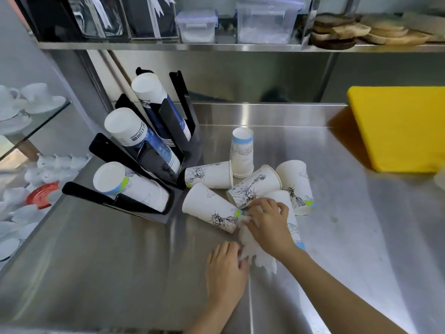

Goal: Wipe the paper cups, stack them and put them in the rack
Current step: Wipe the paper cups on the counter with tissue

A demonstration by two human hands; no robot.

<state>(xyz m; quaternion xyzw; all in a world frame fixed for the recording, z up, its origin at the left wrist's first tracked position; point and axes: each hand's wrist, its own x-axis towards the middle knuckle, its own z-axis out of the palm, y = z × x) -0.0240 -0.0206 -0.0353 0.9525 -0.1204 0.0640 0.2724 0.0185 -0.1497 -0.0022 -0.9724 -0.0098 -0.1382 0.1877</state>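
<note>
Several white printed paper cups lie loose on the steel counter [96,273]. One cup [242,151] stands upside down at the back, and another [295,186] stands upside down at the right. Others lie on their sides [209,175], [254,186], [208,209]. My right hand [267,221] presses a white tissue [255,249] against a lying cup [292,227], which it partly hides. My left hand [226,266] rests on the counter, fingers touching the tissue's near edge. The black rack [166,131] at the left holds three slanted stacks of cups.
A yellow board [397,126] lies at the back right. Overhead, a steel shelf [216,47] carries plastic boxes and wooden coasters. White cups, saucers and lids fill a glass shelf [36,121] beyond the counter's left edge.
</note>
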